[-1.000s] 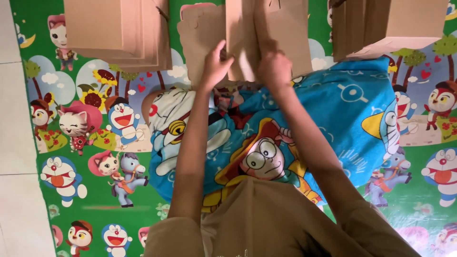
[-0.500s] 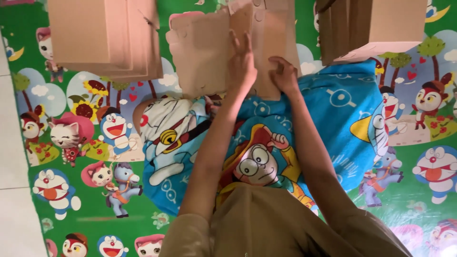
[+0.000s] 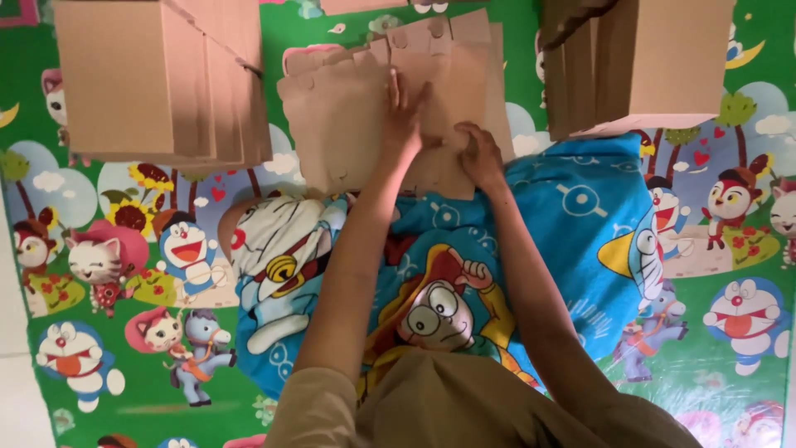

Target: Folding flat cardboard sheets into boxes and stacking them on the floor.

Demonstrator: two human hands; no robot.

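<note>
Flat brown cardboard cut-outs [image 3: 340, 124] lie in a loose pile at the far edge of a blue cartoon-print cushion [image 3: 572, 224] over my lap. My left hand [image 3: 404, 116] lies flat on the pile with fingers stretched and pointing away from me. Just to its right, my right hand [image 3: 479, 156] presses the near edge of the same cardboard with fingers curled. Both forearms reach forward over the cushion.
A stack of folded cardboard boxes [image 3: 157, 79] stands at the far left, another stack [image 3: 638, 62] at the far right. Everything rests on a green cartoon-print floor mat [image 3: 108, 274]. White floor tiles [image 3: 12, 398] show along the left edge.
My left hand has moved right and forward onto the pile, flattening out. The cardboard sheets have come down from raised to lying flat, and my right hand has dropped to their near edge.
</note>
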